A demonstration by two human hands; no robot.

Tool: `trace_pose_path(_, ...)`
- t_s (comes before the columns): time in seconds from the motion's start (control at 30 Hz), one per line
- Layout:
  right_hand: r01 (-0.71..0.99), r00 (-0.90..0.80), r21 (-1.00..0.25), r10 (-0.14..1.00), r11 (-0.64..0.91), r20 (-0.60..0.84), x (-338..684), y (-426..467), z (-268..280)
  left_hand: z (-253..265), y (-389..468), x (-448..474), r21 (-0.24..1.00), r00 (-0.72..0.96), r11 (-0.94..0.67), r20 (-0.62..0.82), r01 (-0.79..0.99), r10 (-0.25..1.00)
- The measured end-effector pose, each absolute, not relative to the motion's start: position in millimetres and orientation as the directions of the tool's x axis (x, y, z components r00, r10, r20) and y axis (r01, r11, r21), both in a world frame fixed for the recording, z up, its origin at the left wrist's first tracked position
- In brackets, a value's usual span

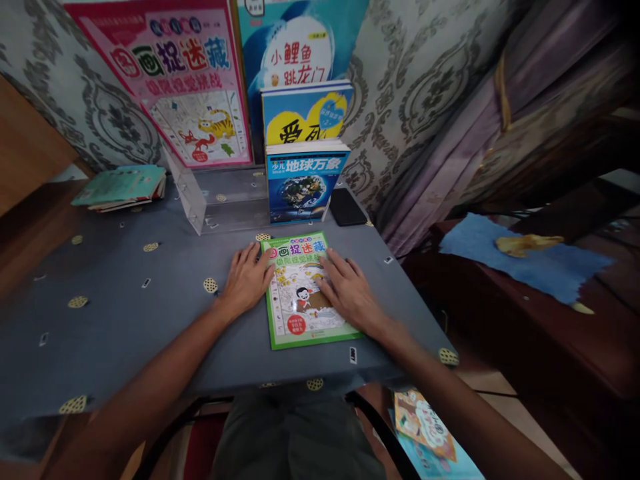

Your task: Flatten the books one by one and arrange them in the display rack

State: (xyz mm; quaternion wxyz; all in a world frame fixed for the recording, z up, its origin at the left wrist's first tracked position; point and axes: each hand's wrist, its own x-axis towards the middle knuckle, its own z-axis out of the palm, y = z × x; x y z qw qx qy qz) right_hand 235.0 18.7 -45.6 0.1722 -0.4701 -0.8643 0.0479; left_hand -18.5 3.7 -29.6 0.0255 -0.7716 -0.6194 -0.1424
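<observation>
While both palms are pressed flat, a green-bordered picture book [304, 293] is kept lying face up near the front edge of the grey-covered table [125, 320]. The left hand [246, 279] is laid open over the book's left edge, partly on the cloth; the right hand [347, 288] is spread open across the cover's right half. Nothing is gripped by either hand; the book appears to be steadied rather than lifted.

Directly behind the book, a blue book [304, 187] is stood upright in a clear plastic stand [220, 200], with further books ranked behind it and a pink poster book [185, 80] leaned on the wall. A black phone [347, 207] is set flat just right of the stand. A stack of thin books [123, 187] is placed at the far left. Small round mesh discs [211, 285] are scattered on the cloth, one close to the left hand. More books [425, 433] are seen on the floor at the right.
</observation>
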Motion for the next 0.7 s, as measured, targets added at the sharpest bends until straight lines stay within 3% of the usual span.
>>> trace_pose_path(0.5, 0.782, -0.563, -0.143, 0.786, 0.607, 0.254, 250.1, -20.1, -51.4, -32.8, 6.1, -21.8, 0.152, 0.223, -0.272, 0.274, 0.95, 0.935)
trace_pose_path(0.6, 0.769, -0.563, -0.184, 0.785, 0.612, 0.261, 250.4, -20.1, -51.3, -33.8, 6.3, -22.8, 0.159, 0.223, -0.276, 0.286, 0.948, 0.932)
trace_pose_path(0.7, 0.738, -0.531, -0.326, 0.807, 0.591, 0.259, 254.1, -20.0, -47.1, -33.6, 6.1, -23.4, 0.163, 0.221, -0.275, 0.29, 0.948, 0.931)
